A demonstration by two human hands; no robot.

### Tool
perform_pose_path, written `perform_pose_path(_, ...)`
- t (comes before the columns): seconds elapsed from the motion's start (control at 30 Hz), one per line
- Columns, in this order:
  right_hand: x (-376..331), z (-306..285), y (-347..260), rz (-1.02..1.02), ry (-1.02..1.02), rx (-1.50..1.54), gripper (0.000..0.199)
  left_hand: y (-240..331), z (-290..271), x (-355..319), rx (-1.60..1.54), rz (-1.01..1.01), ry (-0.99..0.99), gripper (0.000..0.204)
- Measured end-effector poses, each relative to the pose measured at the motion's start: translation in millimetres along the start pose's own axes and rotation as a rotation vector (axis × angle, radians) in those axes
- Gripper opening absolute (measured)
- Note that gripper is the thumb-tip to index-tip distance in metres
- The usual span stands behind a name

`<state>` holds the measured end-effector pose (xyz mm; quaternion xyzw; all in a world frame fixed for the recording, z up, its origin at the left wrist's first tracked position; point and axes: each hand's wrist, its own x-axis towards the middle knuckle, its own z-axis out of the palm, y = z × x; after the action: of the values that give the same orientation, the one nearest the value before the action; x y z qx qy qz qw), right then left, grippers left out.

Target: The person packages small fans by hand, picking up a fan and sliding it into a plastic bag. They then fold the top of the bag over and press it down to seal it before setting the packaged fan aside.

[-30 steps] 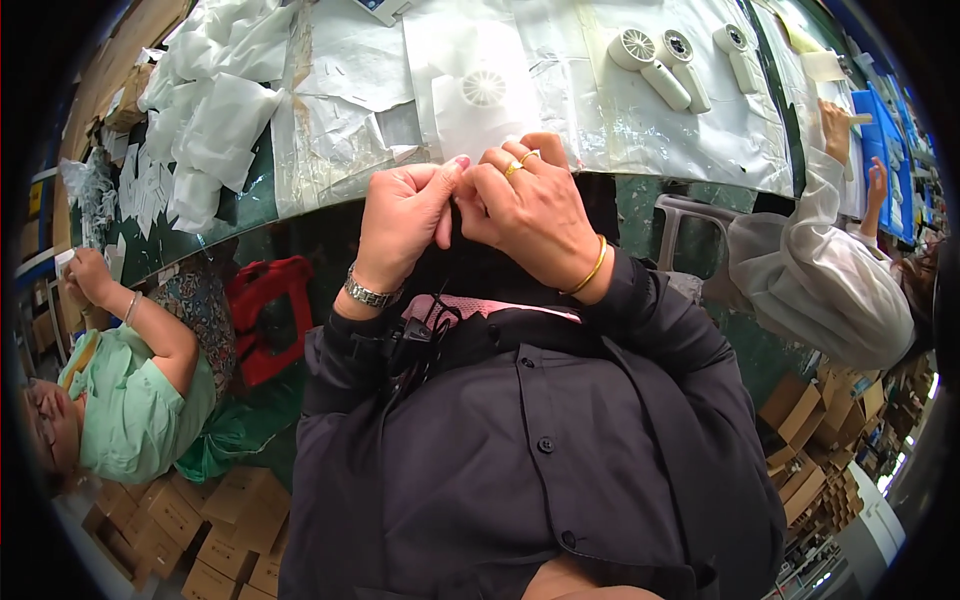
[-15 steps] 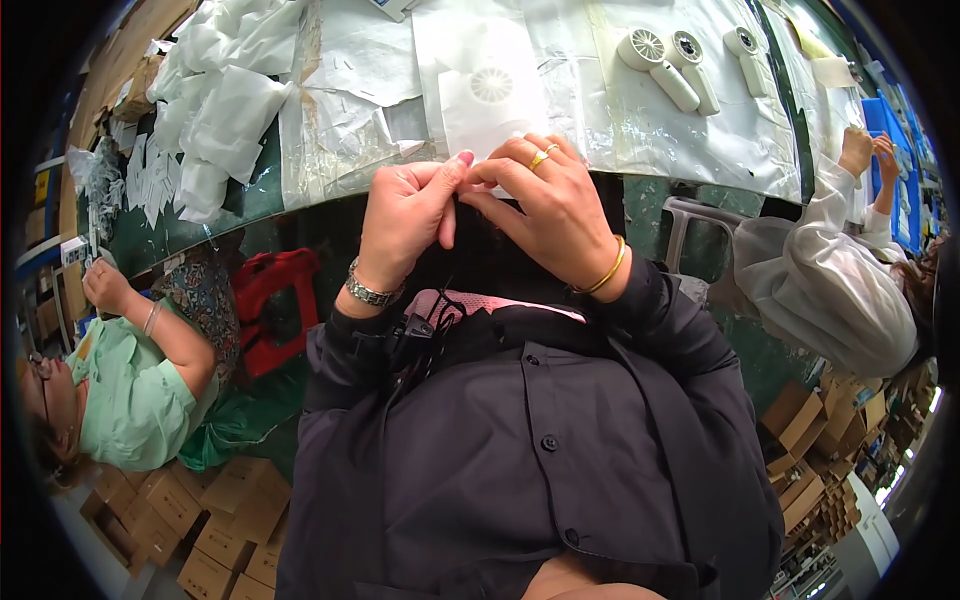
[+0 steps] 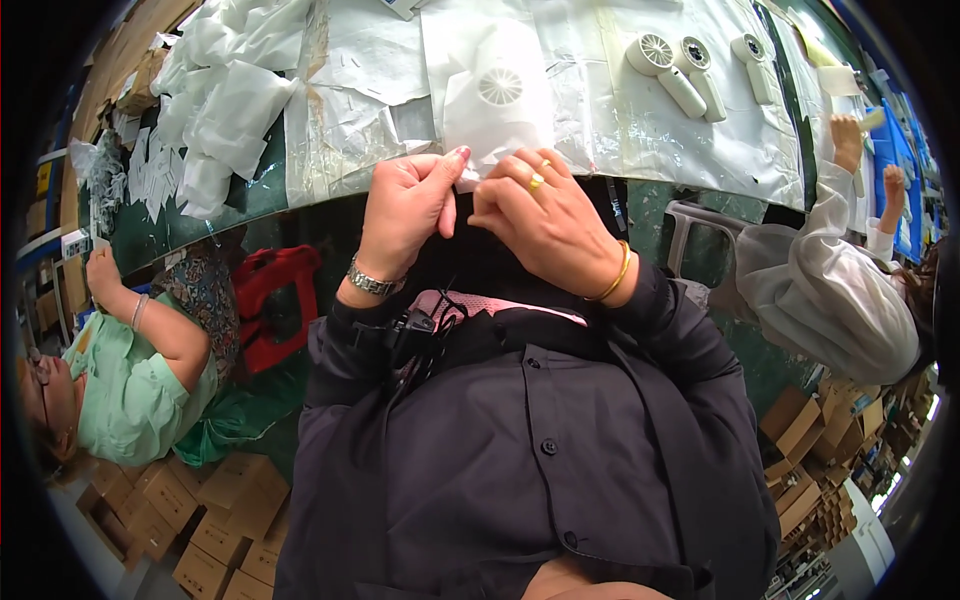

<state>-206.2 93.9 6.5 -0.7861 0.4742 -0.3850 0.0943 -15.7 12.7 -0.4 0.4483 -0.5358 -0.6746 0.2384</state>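
clear plastic bag (image 3: 490, 95) with a white fan sits at the worktop's (image 3: 260, 195) near edge; left hand (image 3: 405, 205) and right hand (image 3: 540, 215) both pinch its rim, which could tear if tugged apart.

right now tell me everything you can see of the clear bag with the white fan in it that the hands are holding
The clear bag is a thin, glossy plastic sleeve lying flat at the near edge of the table. A white handheld fan shows through it, its round grille facing up. The bag's near edge is pinched between the left hand and the right hand. It rests on a crinkled plastic sheet.
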Motion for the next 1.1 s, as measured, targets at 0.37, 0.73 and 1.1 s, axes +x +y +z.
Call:
perform_pose_path(0.37, 0, -8, 4, 0.13, 0.095, 0.054, 0.016, 6, 6, -9, 0.035, -0.028, -0.034, 0.047)
perform_pose_path(0.73, 4, 7, 6, 0.087, -0.025, -0.186, 0.015, 8, 12, -7, 0.058, 0.015, -0.004, 0.045)
perform_pose_path(1.1, -23, -49, 10, 0.362, 0.256, 0.914, 0.007, 3, -13, -9, 0.107, -0.061, -0.022, 0.047)
